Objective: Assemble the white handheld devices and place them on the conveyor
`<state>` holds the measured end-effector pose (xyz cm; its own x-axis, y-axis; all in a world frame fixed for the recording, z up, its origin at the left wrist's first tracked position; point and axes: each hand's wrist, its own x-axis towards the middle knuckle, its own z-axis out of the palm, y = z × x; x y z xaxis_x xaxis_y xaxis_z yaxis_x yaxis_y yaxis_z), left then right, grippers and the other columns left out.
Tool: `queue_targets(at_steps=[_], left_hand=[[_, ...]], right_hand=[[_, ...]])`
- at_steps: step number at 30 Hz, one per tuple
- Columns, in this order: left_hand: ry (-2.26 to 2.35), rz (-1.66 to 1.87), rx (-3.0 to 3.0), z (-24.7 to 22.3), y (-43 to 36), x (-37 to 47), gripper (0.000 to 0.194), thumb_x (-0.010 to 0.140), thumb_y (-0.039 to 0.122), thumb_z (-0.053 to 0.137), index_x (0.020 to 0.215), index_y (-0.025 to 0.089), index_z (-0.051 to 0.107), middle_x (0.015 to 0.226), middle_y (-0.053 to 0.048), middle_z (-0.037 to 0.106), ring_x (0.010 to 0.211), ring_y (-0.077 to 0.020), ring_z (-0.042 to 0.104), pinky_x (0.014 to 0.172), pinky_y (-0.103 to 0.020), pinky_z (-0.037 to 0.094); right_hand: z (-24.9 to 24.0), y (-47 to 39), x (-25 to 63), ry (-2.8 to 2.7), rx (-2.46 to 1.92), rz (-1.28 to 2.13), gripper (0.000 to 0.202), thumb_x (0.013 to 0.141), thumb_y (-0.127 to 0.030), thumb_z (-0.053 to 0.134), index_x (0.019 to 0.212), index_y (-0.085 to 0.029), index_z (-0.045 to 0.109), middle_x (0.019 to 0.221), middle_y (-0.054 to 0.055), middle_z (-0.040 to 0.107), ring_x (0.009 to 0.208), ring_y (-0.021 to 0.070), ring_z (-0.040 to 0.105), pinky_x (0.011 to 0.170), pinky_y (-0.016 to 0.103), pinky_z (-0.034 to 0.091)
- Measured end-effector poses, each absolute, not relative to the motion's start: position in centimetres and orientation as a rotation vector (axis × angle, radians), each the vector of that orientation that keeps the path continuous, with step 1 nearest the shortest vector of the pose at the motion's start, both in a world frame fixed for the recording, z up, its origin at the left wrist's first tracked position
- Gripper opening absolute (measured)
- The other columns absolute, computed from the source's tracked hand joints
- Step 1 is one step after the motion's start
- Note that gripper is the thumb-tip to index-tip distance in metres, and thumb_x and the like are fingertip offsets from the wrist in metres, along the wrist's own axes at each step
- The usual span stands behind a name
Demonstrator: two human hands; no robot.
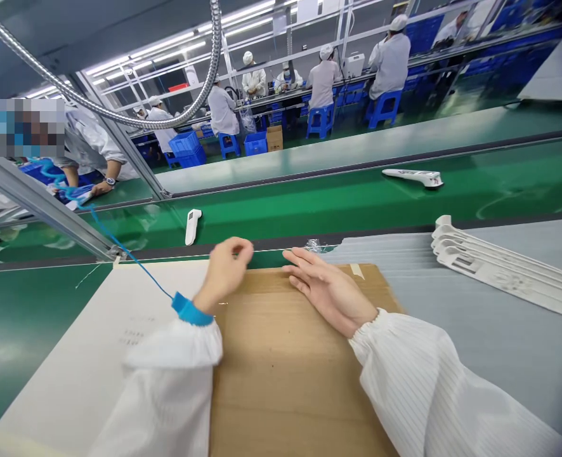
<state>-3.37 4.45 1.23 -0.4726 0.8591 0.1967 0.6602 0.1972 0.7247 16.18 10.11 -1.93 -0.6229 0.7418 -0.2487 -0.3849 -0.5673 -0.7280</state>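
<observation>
My left hand [224, 270] is above the far left part of a brown cardboard sheet [290, 381], its fingers curled with thumb and fingertips close together and nothing visible between them. A blue wrist strap [191, 310] with a cord circles that wrist. Over the right side of the cardboard is my right hand [326, 285], fingers stretched out and holding nothing. A white handheld device [193, 226] lies on the green belt beyond my left hand. Another white device [414, 177] rests farther right on the belt. Small clear plastic [313, 245] sits at the belt's near edge.
Several white shell parts [509, 273] overlap on the grey foam sheet [452, 343] at right. White paper [95, 343] lies left of the cardboard. A metal post [47, 197] and the blue cord stand at left, where a person's hands [103, 185] work. A metal hose [167, 120] hangs overhead.
</observation>
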Motion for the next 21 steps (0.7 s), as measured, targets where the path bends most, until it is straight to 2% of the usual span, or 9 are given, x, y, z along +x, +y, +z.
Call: queue_targets(at_steps=[2,4,7,10,13,17,21], left_hand=[[1.908,1.221,1.576,1.2,3.2,0.3,0.016,0.091,0.025,0.060,0.103,0.022,0.070,0.111,-0.004,0.073,0.102,-0.0189,0.067,0.089,-0.033,0.054],[1.641,1.213,1.682,0.9,2.1,3.5,0.022,0.093,0.024,0.060,0.114,0.025,0.068,0.118,-0.001,0.072,0.107,-0.0165,0.066,0.093,-0.030,0.053],[1.690,1.221,1.783,0.2,1.2,6.2,0.019,0.098,0.023,0.054,0.109,0.022,0.069,0.112,-0.002,0.074,0.102,-0.0189,0.067,0.094,-0.034,0.053],[1.823,1.115,1.841,-0.3,1.0,6.3,0.025,0.101,0.026,0.046,0.100,0.019,0.070,0.103,-0.005,0.075,0.093,-0.0226,0.068,0.086,-0.039,0.054],[1.800,1.024,1.787,-0.1,1.1,5.4,0.028,0.102,0.028,0.043,0.095,0.021,0.070,0.096,-0.003,0.076,0.087,-0.0217,0.069,0.082,-0.037,0.056],[1.656,1.077,1.804,-0.2,1.0,4.8,0.028,0.101,0.021,0.041,0.108,0.022,0.068,0.110,-0.003,0.074,0.100,-0.0190,0.068,0.093,-0.034,0.055],[1.828,0.989,1.954,-1.1,0.9,5.5,0.030,0.098,0.015,0.040,0.118,0.018,0.062,0.116,-0.009,0.069,0.109,-0.0239,0.064,0.098,-0.043,0.054]], right_hand=[[-1.7,9.6,16.1,-0.894,-0.663,2.250,0.034,0.078,-0.016,0.074,0.110,-0.024,0.070,0.140,0.005,0.062,0.120,0.0211,0.063,0.107,0.038,0.047],[-1.6,9.1,16.1,-0.906,-0.674,2.288,0.035,0.077,-0.014,0.071,0.111,-0.023,0.070,0.136,0.006,0.065,0.123,0.0229,0.061,0.109,0.041,0.045],[-1.6,8.8,16.1,-0.893,-0.790,2.326,0.035,0.077,-0.016,0.070,0.111,-0.024,0.071,0.132,0.005,0.068,0.122,0.0211,0.063,0.113,0.039,0.042],[-1.8,8.9,16.1,-0.923,-0.851,2.361,0.030,0.079,-0.018,0.068,0.109,-0.024,0.072,0.129,0.004,0.071,0.118,0.0205,0.065,0.112,0.039,0.043],[-2.1,8.9,16.0,-0.984,-0.868,2.356,0.025,0.081,-0.019,0.067,0.104,-0.023,0.075,0.119,0.005,0.075,0.113,0.0201,0.067,0.109,0.036,0.046],[-2.3,8.9,15.9,-1.023,-0.836,2.325,0.026,0.077,-0.012,0.068,0.100,-0.021,0.076,0.112,0.005,0.076,0.109,0.0184,0.068,0.106,0.032,0.047],[-2.2,9.1,15.8,-0.910,-0.879,2.326,0.029,0.075,-0.005,0.065,0.097,-0.023,0.073,0.104,0.001,0.076,0.098,0.0150,0.070,0.099,0.029,0.051]])
